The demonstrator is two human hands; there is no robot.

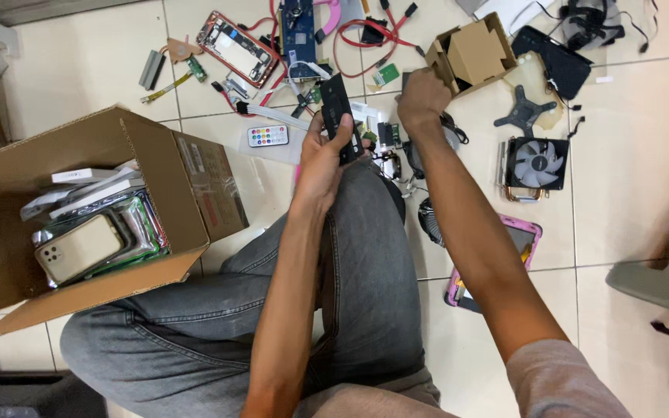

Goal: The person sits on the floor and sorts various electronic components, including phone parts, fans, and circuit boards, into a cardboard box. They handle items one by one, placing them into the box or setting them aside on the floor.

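the person is sitting on the tiled floor (102,70) with one denim-clad knee raised, sorting through scattered electronics. the left hand (320,159) is gripping a slim black rectangular device (340,116), fingers wrapped round its lower end, so it is standing nearly upright just above the knee. the right hand (421,99) is reaching out to the small cardboard box (470,53), fingers curled over something at the box's near edge; what it is pinching is hidden under the knuckles, so i cannot tell whether it is grasping the flap or a part beside it.

to do this well, the left hand is better off keeping the device clamped low and steady, away from the red cables (365,35) and the circuit board (297,27) lying beyond it. the right hand is working among tangled leads, so a slow, straight pull seems wise to avoid dragging neighbours along. the small white remote (267,136) is lying near the left hand, the cooling fan (537,162) off to the right, and the big open carton (156,166) of phones at the left.
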